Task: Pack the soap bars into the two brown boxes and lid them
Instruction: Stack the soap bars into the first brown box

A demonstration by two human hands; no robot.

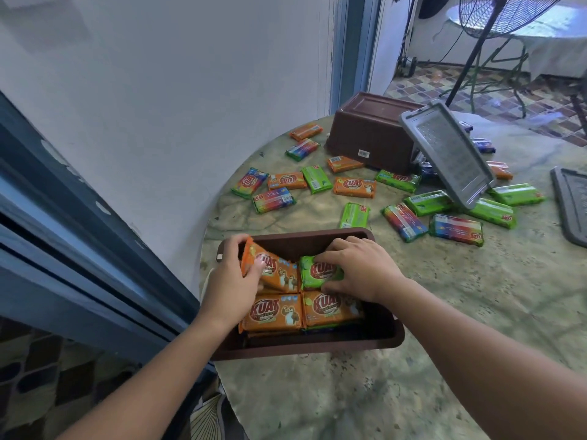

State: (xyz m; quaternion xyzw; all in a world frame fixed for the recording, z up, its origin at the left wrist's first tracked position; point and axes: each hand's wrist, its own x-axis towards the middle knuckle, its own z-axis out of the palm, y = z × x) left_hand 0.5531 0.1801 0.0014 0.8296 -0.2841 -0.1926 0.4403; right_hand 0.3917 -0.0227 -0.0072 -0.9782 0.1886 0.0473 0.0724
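Note:
A brown box (386,339) stands open at the table's near edge with several wrapped soap bars inside. My left hand (233,281) grips a tilted orange soap bar (279,273) at the box's far left. My right hand (359,268) grips a green soap bar (314,276) beside it, at the far right. Two orange bars (274,314) lie flat in the near row. The second brown box (370,131) sits upside down at the back of the table. A grey lid (448,152) leans against it. Several loose soap bars (354,187) lie scattered between the boxes.
Another dark grey lid (571,204) lies at the table's right edge. The round stone-patterned table (413,376) stands against a white wall (158,90) on the left. A fan stand (476,46) rises on the tiled floor beyond.

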